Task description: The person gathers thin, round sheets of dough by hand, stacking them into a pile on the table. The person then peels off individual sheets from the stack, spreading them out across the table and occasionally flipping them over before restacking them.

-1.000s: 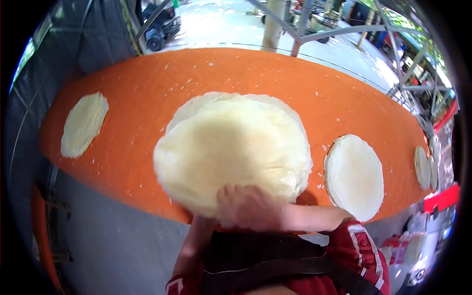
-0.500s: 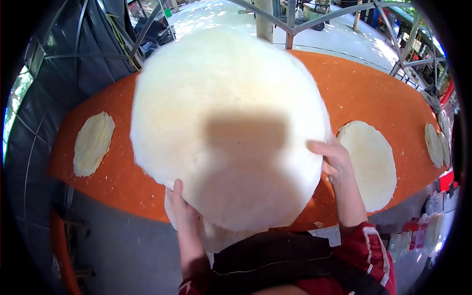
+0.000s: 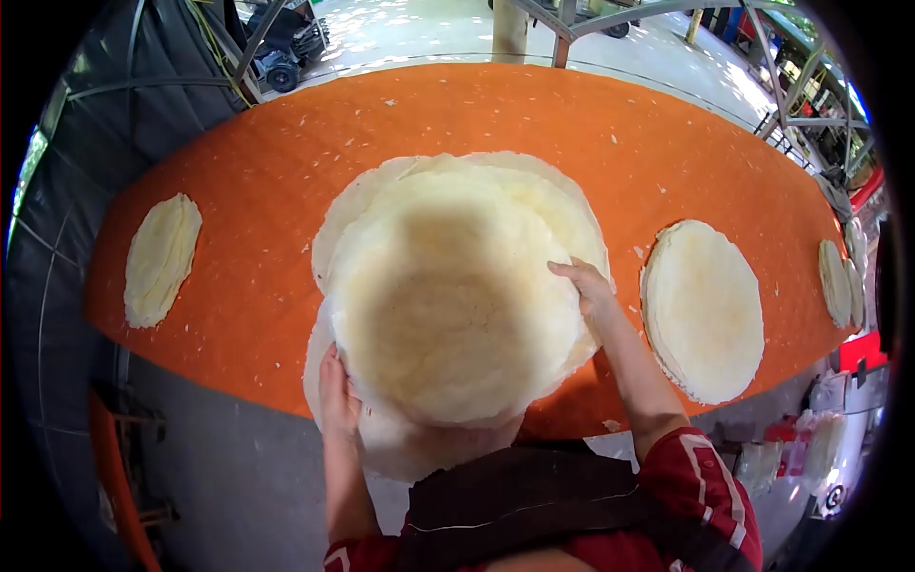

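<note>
A large, thin round flatbread (image 3: 457,353), pale cream in colour, is held level between both hands. My left hand (image 3: 340,398) grips its lower left edge, fingers partly hidden at the rim. On the right edge, my right hand (image 3: 583,284) pinches it with the thumb on top and the other fingers underneath. More flatbreads (image 3: 562,195) lie loosely overlapped beneath it, their uneven edges showing at the back and sides. Another sheet (image 3: 410,448) hangs past the table's near edge. A dark shadow falls across the held flatbread.
An orange table (image 3: 457,105) scattered with pale crumbs spreads around the pile. To the right lies a stack of flatbreads (image 3: 705,310), with smaller stacks (image 3: 834,284) at the far right. A folded-looking stack (image 3: 164,259) lies left. Metal frame bars (image 3: 562,38) stand beyond the table.
Both hands have brought the flatbread down from close to the camera to the pile on the table. The overlapped flatbreads behind it now show.
</note>
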`<action>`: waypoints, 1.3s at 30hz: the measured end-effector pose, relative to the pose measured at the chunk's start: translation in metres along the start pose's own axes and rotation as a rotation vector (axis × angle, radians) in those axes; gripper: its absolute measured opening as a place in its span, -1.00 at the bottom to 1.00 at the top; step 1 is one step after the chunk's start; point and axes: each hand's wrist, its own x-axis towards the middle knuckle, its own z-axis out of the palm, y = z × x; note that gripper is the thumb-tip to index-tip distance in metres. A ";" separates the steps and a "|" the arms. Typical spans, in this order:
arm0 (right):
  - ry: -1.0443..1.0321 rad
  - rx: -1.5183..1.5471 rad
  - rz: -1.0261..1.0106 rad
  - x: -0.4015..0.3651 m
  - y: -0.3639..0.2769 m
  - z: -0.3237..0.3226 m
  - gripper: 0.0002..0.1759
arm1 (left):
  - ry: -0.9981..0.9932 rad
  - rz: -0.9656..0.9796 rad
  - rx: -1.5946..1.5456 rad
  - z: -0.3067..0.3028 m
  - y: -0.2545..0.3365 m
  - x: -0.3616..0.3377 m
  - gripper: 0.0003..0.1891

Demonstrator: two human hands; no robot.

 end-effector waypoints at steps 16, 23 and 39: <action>-0.159 0.047 0.011 0.029 -0.026 -0.018 -0.37 | 0.231 -0.036 0.332 0.026 -0.018 0.018 -0.27; -0.030 -0.123 0.076 0.062 -0.039 -0.010 -0.40 | 0.294 0.224 0.893 0.085 -0.035 0.045 -0.26; -0.095 -0.140 -0.006 0.049 -0.033 -0.030 -0.53 | 0.205 0.208 0.260 0.057 -0.020 0.036 -0.51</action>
